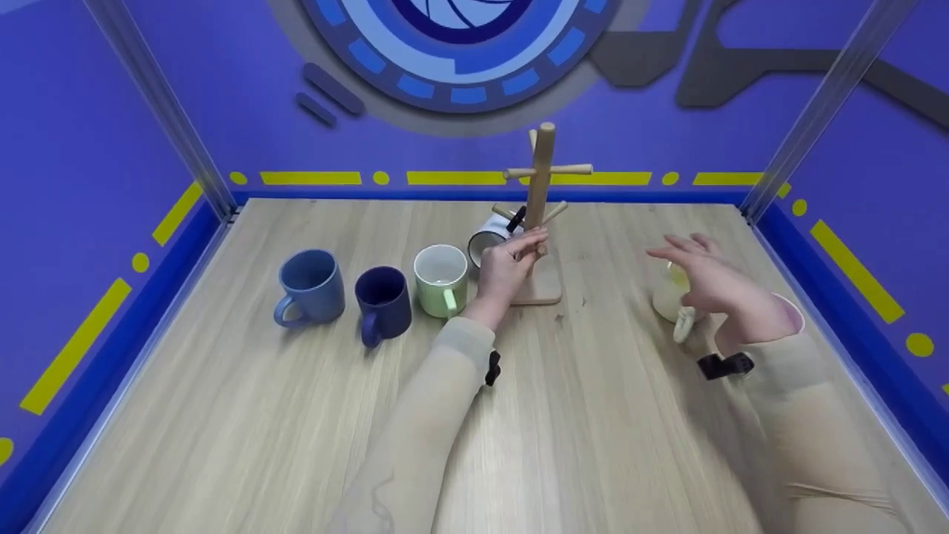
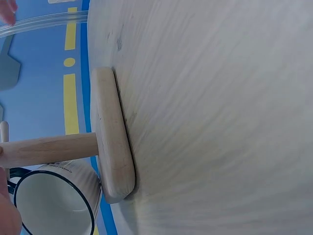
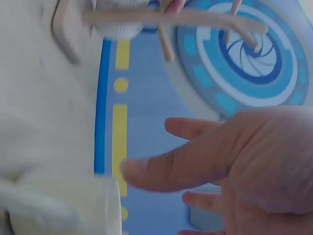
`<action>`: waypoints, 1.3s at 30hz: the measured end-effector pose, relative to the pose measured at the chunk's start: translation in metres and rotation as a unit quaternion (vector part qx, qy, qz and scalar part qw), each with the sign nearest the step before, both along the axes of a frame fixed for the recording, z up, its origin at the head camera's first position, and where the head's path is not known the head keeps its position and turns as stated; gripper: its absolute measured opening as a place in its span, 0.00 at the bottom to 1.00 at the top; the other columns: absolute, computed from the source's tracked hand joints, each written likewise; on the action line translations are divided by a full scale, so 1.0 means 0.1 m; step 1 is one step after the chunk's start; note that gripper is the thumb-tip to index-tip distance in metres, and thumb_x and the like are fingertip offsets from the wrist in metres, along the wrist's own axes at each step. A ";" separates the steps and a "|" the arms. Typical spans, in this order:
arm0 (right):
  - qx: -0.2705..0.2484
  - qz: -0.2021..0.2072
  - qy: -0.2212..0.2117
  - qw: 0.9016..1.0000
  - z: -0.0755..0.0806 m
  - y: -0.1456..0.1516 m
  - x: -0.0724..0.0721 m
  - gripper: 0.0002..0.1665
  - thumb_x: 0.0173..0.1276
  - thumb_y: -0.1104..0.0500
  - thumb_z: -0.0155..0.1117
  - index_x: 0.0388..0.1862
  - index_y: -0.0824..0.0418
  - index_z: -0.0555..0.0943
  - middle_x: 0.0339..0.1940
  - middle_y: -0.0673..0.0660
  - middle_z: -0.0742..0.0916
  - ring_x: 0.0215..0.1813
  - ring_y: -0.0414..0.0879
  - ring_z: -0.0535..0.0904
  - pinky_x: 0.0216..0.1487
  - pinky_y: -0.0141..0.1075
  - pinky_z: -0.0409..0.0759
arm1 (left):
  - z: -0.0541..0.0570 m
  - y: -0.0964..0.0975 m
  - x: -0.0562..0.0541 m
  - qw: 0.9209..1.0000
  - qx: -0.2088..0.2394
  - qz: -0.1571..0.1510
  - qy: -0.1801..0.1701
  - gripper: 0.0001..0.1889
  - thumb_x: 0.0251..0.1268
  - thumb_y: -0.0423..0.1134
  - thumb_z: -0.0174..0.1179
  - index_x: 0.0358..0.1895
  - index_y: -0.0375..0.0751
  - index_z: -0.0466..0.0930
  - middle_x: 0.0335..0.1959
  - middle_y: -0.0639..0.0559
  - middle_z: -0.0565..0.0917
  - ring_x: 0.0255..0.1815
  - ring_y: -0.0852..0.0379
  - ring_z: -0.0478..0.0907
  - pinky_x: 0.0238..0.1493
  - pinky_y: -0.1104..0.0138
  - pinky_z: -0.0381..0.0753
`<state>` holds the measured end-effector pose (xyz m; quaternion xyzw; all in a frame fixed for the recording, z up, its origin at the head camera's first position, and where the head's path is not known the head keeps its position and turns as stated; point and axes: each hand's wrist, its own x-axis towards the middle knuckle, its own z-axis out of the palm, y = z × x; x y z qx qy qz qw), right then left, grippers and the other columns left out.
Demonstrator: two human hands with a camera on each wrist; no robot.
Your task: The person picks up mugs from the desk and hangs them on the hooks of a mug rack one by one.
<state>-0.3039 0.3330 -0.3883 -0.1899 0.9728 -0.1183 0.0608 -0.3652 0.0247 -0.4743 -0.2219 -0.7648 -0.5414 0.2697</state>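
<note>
My left hand holds the wooden mug tree low on its post, by the lower pegs. Close beside that hand a white mug with a black rim hangs tilted at the tree; its dark handle is at the post. In the left wrist view the mug's open mouth shows beside the post, and only a bit of the fingers is visible. Over a cream mug on the right, my right hand is spread with straight fingers and thumb. In the right wrist view the thumb reaches past the cream mug's rim.
A grey-blue mug, a dark blue mug and a light green mug stand in a row left of the tree on the wooden table. Blue panels with yellow marks enclose the back and sides.
</note>
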 end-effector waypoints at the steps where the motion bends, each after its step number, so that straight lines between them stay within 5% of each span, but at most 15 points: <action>1: 0.019 -0.007 -0.005 1.000 0.00 0.06 -0.01 0.54 0.50 0.82 0.64 0.78 0.59 0.66 0.82 0.74 0.57 0.79 0.81 0.43 0.54 0.66 0.81 | 0.00 0.00 0.00 1.000 -0.001 0.000 -0.002 0.11 0.64 0.29 0.70 0.49 0.37 0.90 0.52 0.44 0.90 0.57 0.50 0.88 0.58 0.77 0.82; 7: 0.035 -0.059 -0.072 0.995 -0.08 0.25 -0.09 0.65 0.45 0.86 0.57 0.83 0.51 0.59 0.84 0.75 0.46 0.79 0.82 0.38 0.28 0.46 0.79 | 0.02 0.02 0.00 1.000 -0.003 -0.002 0.005 0.11 0.64 0.30 0.70 0.49 0.36 0.90 0.52 0.44 0.90 0.56 0.50 0.88 0.57 0.77 0.82; 10: 0.011 -0.078 -0.099 0.992 -0.16 0.29 -0.14 0.67 0.44 0.87 0.52 0.84 0.48 0.58 0.85 0.72 0.43 0.80 0.80 0.36 0.24 0.39 0.73 | 0.02 0.03 0.00 1.000 -0.004 0.002 0.012 0.10 0.64 0.31 0.70 0.48 0.36 0.90 0.51 0.44 0.90 0.56 0.50 0.88 0.57 0.77 0.82; 14: -0.040 -0.112 -0.155 0.981 -0.28 0.33 -0.18 0.71 0.43 0.89 0.50 0.85 0.43 0.55 0.86 0.66 0.38 0.81 0.78 0.33 0.30 0.43 0.85 | -0.02 0.04 0.00 1.000 -0.003 0.004 0.016 0.10 0.64 0.30 0.70 0.48 0.37 0.91 0.51 0.44 0.90 0.56 0.51 0.88 0.58 0.77 0.82; 17: -0.053 -0.118 -0.159 0.979 -0.34 0.36 -0.21 0.71 0.41 0.91 0.49 0.83 0.44 0.56 0.86 0.67 0.41 0.80 0.77 0.37 0.33 0.46 0.87 | -0.03 0.06 0.00 1.000 0.001 -0.002 0.019 0.11 0.63 0.28 0.70 0.48 0.36 0.90 0.51 0.43 0.90 0.56 0.50 0.88 0.58 0.77 0.82; 21: -0.043 -0.102 -0.112 0.987 -0.37 0.38 -0.22 0.63 0.41 0.88 0.54 0.77 0.49 0.64 0.81 0.69 0.56 0.71 0.73 0.53 0.44 0.51 0.84 | -0.04 0.07 -0.02 1.000 0.006 -0.007 0.020 0.11 0.63 0.27 0.70 0.48 0.35 0.90 0.51 0.42 0.90 0.56 0.49 0.88 0.58 0.77 0.82; 25: -0.053 -0.092 -0.084 0.991 -0.37 0.37 -0.20 0.58 0.43 0.84 0.63 0.73 0.48 0.68 0.77 0.66 0.62 0.66 0.68 0.56 0.54 0.64 0.79 | -0.03 0.06 -0.01 1.000 0.007 -0.003 0.018 0.11 0.63 0.27 0.70 0.48 0.36 0.90 0.51 0.42 0.90 0.56 0.49 0.88 0.58 0.77 0.82; 32: -0.088 -0.038 -0.017 0.995 -0.26 0.25 -0.18 0.52 0.42 0.78 0.72 0.70 0.55 0.70 0.72 0.70 0.67 0.62 0.73 0.61 0.53 0.63 0.75 | -0.04 0.06 0.01 1.000 0.000 0.005 0.026 0.10 0.64 0.28 0.69 0.48 0.37 0.91 0.51 0.44 0.90 0.56 0.51 0.88 0.57 0.77 0.82; 39: -0.228 0.003 -0.076 0.971 -0.21 -0.03 -0.15 0.56 0.42 0.76 0.79 0.73 0.60 0.67 0.72 0.69 0.69 0.70 0.70 0.66 0.64 0.60 0.73 | -0.05 0.04 0.03 1.000 -0.001 0.020 0.021 0.12 0.63 0.28 0.70 0.49 0.36 0.90 0.52 0.44 0.90 0.57 0.50 0.88 0.60 0.74 0.82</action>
